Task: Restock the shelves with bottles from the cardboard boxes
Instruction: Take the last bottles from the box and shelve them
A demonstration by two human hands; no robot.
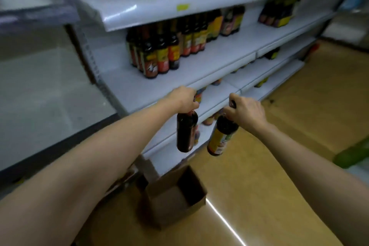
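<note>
Each hand grips dark bottle; labels blurred, probably unreadable.

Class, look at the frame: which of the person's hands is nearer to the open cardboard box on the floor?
Neither clearly. The left hand and the right hand both hang above the cardboard box, each gripping a bottle by its neck.

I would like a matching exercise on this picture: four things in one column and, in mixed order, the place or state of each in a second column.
Things
1. bottle in left hand
2. bottle in right hand
3. cardboard box
4. group of dark bottles

Places or states
A. open, on the floor by the shelf unit
B. hangs upright, held by the neck
C. stands on the middle shelf
D. hangs tilted, yellow label showing

Pairs: 1-B, 2-D, 3-A, 4-C
</note>
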